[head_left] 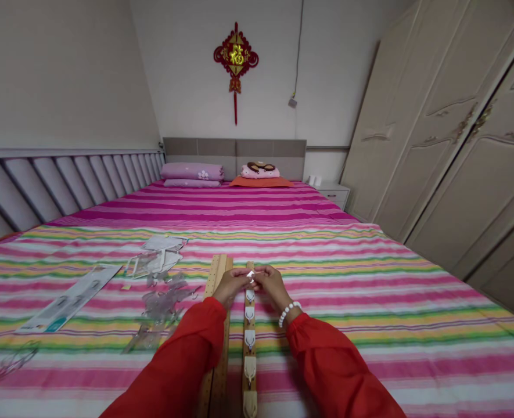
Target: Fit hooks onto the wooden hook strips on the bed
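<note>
My left hand [232, 284] and my right hand [272, 284] meet over the far end of a narrow wooden strip [246, 353]. Both sets of fingers pinch a small white adhesive hook [251, 276], its lower part partly covered by them. Down the strip toward me runs a row of white-backed hooks [250, 338] with metal loops. Beside my left forearm lies a wider wooden board [216, 268] with small holes, partly hidden by the sleeve. Whether the pinched hook touches the strip, I cannot tell.
Left of the board, clear plastic pieces and hooks [165, 302] lie heaped, with opened packaging [158, 258] behind them. A long hook package [71, 297] and a loose wire-like bundle [19, 357] are farther left. Striped cloth [391, 302] covers the bed.
</note>
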Demonstrator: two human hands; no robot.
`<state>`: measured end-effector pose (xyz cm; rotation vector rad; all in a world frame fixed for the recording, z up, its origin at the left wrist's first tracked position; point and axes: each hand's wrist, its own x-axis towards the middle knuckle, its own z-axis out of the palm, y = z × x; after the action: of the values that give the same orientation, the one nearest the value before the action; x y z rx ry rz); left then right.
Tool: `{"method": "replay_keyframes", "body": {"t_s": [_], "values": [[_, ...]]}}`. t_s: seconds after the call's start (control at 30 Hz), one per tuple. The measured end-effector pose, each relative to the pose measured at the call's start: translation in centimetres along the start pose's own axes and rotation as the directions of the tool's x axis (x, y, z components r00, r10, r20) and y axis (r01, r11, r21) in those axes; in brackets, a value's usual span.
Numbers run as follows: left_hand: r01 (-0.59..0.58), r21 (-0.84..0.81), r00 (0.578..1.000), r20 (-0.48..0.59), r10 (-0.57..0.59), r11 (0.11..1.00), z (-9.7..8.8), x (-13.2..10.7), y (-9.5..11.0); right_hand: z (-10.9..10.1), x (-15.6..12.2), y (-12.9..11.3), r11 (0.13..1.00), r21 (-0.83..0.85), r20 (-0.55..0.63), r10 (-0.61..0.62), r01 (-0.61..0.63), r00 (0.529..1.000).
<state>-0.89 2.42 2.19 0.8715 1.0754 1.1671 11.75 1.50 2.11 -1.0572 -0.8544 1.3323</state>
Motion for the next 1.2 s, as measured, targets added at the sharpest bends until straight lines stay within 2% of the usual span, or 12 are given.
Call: {"method": "replay_keyframes", "body": {"t_s": [0.2, 0.43, 0.63, 0.73, 0.87, 0.93, 1.03, 1.2], "values": [[-0.012, -0.036, 0.999, -0.045, 0.010, 0.999, -1.1, 1.4, -0.4, -0.5, 0.7, 1.1, 0.998, 0.015, 0.030, 0.058, -0.059, 0.998], [-0.018, 0.049, 1.000, -0.023, 0.020, 0.999, -1.2, 1.9, -1.7, -0.6, 1.6, 1.7, 0.998, 0.045, -0.071, 0.050, -0.047, 0.996], [-0.082, 0.104, 0.987, -0.129, 0.095, 0.991, -1.2, 2.3, -1.3, -0.5, 1.5, 1.8, 0.996, 0.004, 0.003, 0.089, -0.089, 0.996], [-0.072, 0.070, 0.981, -0.176, 0.083, 0.995, -0.9, 2.3, -1.0, -0.4, 1.5, 2.1, 0.995, 0.005, 0.018, 0.098, -0.099, 0.995], [0.043, 0.022, 0.990, -0.133, -0.040, 0.999, -0.3, 1.9, -1.1, 0.0, 1.8, 2.4, 0.989, 0.110, -0.049, 0.105, -0.099, 0.993], [0.063, 0.016, 0.992, -0.110, -0.061, 0.998, -0.1, 1.8, -1.2, 0.1, 1.9, 2.5, 0.985, 0.123, -0.055, 0.126, -0.119, 0.990], [0.024, 0.030, 0.993, -0.118, -0.020, 0.999, -0.1, 2.0, -1.5, 0.1, 2.0, 2.7, 0.990, 0.060, -0.073, 0.130, -0.126, 0.989], [-0.036, 0.142, 0.996, -0.079, 0.048, 0.989, -0.6, 3.1, -2.3, -0.6, 2.3, 3.3, 0.996, -0.081, -0.101, 0.025, -0.034, 0.995]]}}
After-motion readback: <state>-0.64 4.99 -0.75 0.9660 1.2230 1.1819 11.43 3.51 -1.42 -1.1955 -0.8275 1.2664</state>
